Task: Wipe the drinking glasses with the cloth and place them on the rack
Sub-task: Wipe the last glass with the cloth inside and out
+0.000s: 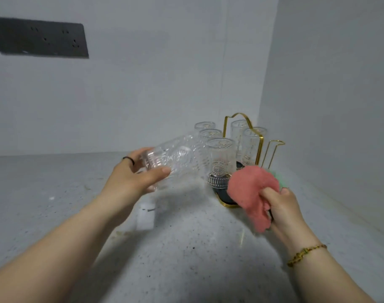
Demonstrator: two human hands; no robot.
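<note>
The left hand [134,173] grips a clear ribbed drinking glass [175,158], thumb curled over its near side and fingers behind it. The glass is held above the desk, tipped on its side, with one end toward the hand. Nothing shows inside it. A thin black ring [128,159] sits on one finger of this hand.

The right hand [282,206] is closed round a bunched pink terry cloth [250,189], which stands up out of the fist, with a pale green patch [278,178] showing at its far edge. The cloth is apart from the held glass. A beaded gold-coloured bracelet [306,253] circles the right wrist.

Between and behind the two hands stands the gold wire rack [236,115] with a dark base, set in the corner where the two grey walls meet. Five more clear patterned glasses stand on it, seemingly mouth down: three in a row on the left [220,158], two on the right [252,145]. One wire loop [274,147] at the right end carries none. The far end of the held glass lies just beside the nearest rack glass, and the cloth hides the front right part of the rack's base.

The grey speckled stone desk [186,259] bears the rack and a small white paper label [146,217] lying under the left forearm. High on the left wall is a dark grey socket panel [40,38].
</note>
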